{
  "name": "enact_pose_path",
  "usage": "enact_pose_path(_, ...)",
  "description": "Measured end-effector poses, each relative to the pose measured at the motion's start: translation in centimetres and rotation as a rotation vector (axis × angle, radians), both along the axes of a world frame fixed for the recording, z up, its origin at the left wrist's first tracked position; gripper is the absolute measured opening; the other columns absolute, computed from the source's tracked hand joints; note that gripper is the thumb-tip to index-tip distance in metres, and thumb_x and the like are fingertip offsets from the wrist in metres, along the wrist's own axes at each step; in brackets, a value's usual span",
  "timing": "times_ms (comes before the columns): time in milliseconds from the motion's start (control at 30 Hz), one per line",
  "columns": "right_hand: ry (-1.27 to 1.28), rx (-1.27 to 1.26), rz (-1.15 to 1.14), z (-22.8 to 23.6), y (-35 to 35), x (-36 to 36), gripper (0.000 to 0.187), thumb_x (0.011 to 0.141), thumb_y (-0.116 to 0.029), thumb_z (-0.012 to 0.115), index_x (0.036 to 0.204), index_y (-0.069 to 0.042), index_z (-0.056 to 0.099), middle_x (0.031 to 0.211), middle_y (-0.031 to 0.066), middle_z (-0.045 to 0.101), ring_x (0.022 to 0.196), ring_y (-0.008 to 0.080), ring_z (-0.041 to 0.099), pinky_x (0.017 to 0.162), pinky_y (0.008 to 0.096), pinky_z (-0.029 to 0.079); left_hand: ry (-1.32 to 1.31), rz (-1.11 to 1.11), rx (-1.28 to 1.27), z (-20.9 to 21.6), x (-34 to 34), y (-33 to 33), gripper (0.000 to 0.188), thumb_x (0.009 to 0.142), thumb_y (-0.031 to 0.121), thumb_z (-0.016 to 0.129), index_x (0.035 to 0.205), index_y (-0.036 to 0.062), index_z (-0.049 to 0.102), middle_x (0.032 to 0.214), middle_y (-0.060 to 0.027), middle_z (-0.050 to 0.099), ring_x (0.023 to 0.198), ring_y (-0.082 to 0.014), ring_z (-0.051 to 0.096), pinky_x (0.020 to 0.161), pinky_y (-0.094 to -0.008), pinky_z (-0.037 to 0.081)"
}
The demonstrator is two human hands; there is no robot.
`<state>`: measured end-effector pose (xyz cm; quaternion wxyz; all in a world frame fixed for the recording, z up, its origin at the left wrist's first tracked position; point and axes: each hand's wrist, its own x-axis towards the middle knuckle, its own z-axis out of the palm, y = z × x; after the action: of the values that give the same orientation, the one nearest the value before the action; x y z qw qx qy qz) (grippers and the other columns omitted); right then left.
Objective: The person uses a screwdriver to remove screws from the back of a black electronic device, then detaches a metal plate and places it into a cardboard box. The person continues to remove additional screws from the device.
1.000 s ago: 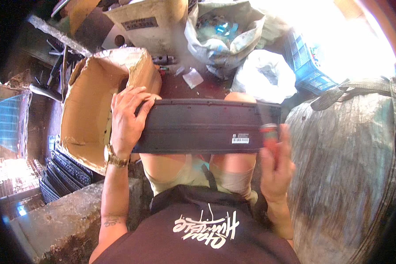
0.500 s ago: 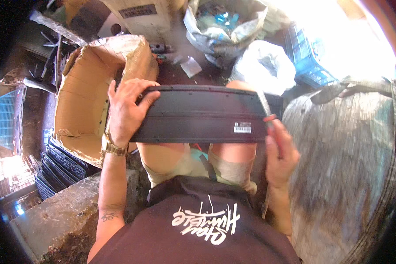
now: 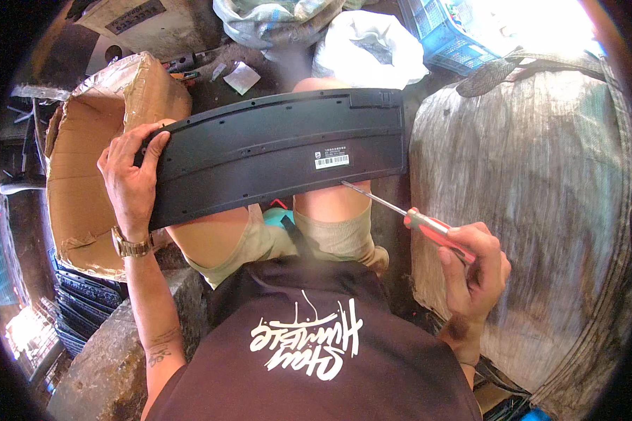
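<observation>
Keyboard [image 3: 274, 158], black and turned underside up, lies across the seated person's bare knees, its long side running left to right, with a small white label near its near right edge. Left hand [image 3: 130, 179] has its grip clamped on the keyboard's left end, thumb on the back panel and fingers curled over the far corner; a watch [image 3: 132, 245] sits on that wrist. Right hand [image 3: 474, 270] is closed around the red handle of a screwdriver [image 3: 407, 214], held near and to the right of the keyboard, shaft slanting up and left so its tip meets the keyboard's near edge just below the label.

Left of the keyboard an open cardboard box [image 3: 95, 151] stands tilted, its mouth facing the person. Near it on the left, more dark keyboards [image 3: 77, 309] are stacked low on the floor. To the right a big grey woven sack [image 3: 534, 210] bulges, touching nothing in hand. Far off, beyond the knees, lie a white bag [image 3: 369, 49], a blue crate [image 3: 446, 31] and scraps on the dark floor.
</observation>
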<state>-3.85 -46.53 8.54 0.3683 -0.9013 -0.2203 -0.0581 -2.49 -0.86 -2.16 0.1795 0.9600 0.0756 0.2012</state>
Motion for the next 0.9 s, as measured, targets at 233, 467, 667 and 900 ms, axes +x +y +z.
enact_pose_path(233, -0.015, 0.000, 0.030, 0.1, 0.3, -0.1, 0.025, 0.087, 0.000, 0.081, 0.109, -0.003, 0.069, 0.093, 0.0143, 0.074, 0.072, 0.0271, 0.069, 0.063, 0.0350, 0.055, -0.005, 0.009, -0.003, 0.0, -0.1, -0.1, 0.025, 0.098, 0.036, 0.076, 0.112, 0.0153, 0.080, 0.112, -0.0019, 0.079, 0.107, -0.0209, 0.071, 0.108, -0.0398, 0.041)
enact_pose_path(467, -0.026, -0.081, 0.051, 0.6, 1.8, 0.4, 0.026, 0.087, -0.002, 0.082, 0.110, -0.003, 0.069, 0.091, 0.0135, 0.074, 0.069, 0.0260, 0.069, 0.060, 0.0358, 0.054, -0.023, 0.018, 0.067, 0.1, -0.4, -0.3, 0.025, 0.097, 0.035, 0.077, 0.112, 0.0158, 0.080, 0.113, -0.0010, 0.079, 0.108, -0.0203, 0.070, 0.109, -0.0400, 0.040)
enact_pose_path(667, -0.018, -0.337, 0.220, 2.3, 4.2, 0.7, 0.034, 0.084, 0.000, 0.083, 0.114, -0.004, 0.069, 0.084, 0.0105, 0.072, 0.064, 0.0259, 0.068, 0.056, 0.0370, 0.052, 0.001, 0.042, 0.089, 0.4, -0.4, -0.5, 0.027, 0.097, 0.037, 0.077, 0.115, 0.0171, 0.080, 0.117, -0.0010, 0.079, 0.112, -0.0212, 0.070, 0.112, -0.0423, 0.038)
enact_pose_path(900, 0.012, -0.512, 0.306, 4.1, 6.6, 0.7, 0.031, 0.088, -0.004, 0.083, 0.118, -0.006, 0.074, 0.076, 0.0076, 0.067, 0.058, 0.0243, 0.063, 0.054, 0.0381, 0.048, -0.234, -0.428, -0.165, 2.3, -1.6, -9.2, 0.032, 0.089, 0.015, 0.082, 0.119, 0.0084, 0.074, 0.123, -0.0110, 0.075, 0.121, -0.0344, 0.066, 0.111, -0.0486, 0.048)
